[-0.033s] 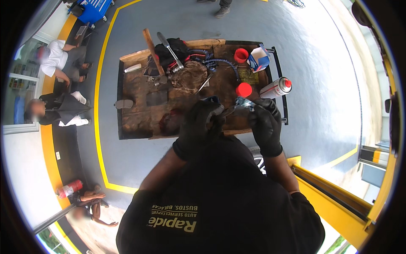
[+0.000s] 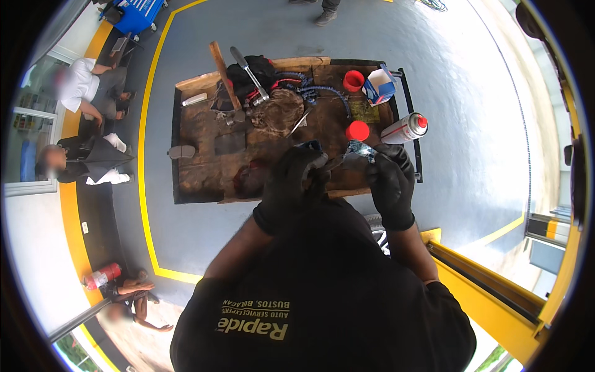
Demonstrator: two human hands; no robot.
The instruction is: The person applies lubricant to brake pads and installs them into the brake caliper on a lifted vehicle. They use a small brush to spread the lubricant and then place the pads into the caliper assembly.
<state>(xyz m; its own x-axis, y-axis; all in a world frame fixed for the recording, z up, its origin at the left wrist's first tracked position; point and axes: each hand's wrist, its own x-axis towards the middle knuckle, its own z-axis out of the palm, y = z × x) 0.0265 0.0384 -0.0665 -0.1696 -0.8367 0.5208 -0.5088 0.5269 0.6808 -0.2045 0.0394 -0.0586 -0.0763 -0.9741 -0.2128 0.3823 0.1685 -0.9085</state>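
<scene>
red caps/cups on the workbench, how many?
3. A red cup at the far right of the bench beside the small box; a red cap near the right hand; the spray can's red cap. Clutter may hide more.

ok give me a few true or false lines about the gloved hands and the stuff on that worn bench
1. Both hands wear black gloves. True: the left hand and the right hand are both gloved in black.
2. The spray can stands upright. False: the spray can lies on its side at the right end of the wooden bench.
3. The spray can has a red cap. True.
4. The hands are far apart, at opposite ends of the bench. False: they are close together at its near edge, holding a small bluish part between them.
5. The hammer is in the right hand. False: the hammer lies at the far side of the bench, untouched.
</scene>
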